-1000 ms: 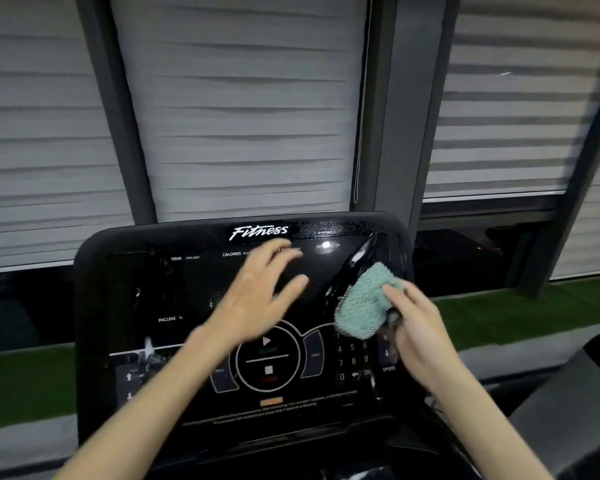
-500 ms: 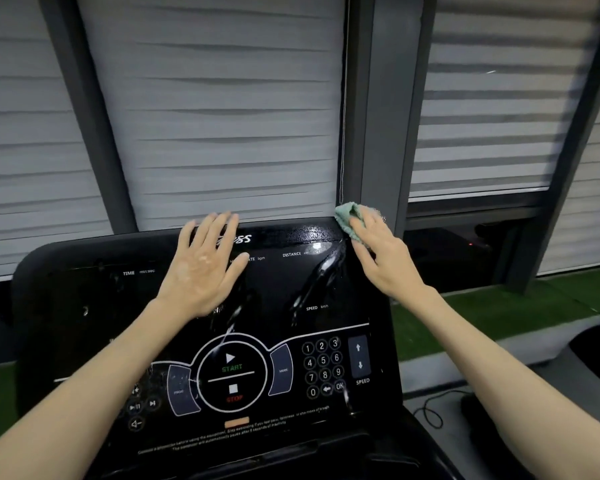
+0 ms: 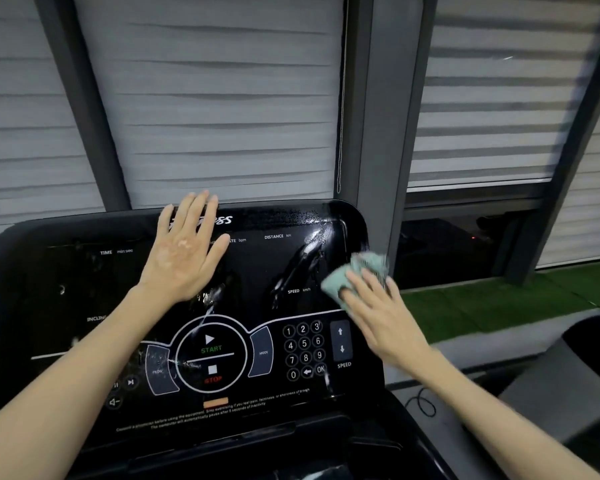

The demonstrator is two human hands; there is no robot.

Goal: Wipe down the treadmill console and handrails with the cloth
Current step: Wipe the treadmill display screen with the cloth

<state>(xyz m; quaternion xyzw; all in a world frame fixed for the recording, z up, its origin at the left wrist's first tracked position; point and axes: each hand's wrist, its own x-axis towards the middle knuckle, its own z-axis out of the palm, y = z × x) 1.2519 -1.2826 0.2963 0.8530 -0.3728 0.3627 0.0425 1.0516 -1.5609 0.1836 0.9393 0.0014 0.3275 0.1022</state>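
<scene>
Nearest the camera, two bare forearms are stretched over the lower lip of the console (image 3: pixel 84 306), where the keypad (image 3: pixel 303 351) and the start and stop buttons are printed.

Further in, the cloth (image 3: pixel 338 282) is held by the right hand (image 3: pixel 385 327) against the console's right edge, just above the speed arrows and level with the speed readout. It is bunched under the fingers (image 3: pixel 368 282), which are closed lightly over it; their exact curl is hidden by motion blur. The left hand (image 3: pixel 184 258) is laid flat on the upper middle of the panel, fingers straight and close together, with nothing held.

Half a second ago the cloth was seen at the top right corner; it is now found lower down the same edge, so a downward pass along the right border is judged to be under way. A second ago it was seen lower, by the keypad. The left hand, raised with bent fingers a second ago, has since been set flat as a brace and kept there.

Wet streaks (image 3: pixel 302 268) are left on the right half of the screen, so the console is judged unfinished, and the handrails cannot be seen.

Beyond the console, closed blinds (image 3: pixel 222 116) are hung across the windows.
</scene>
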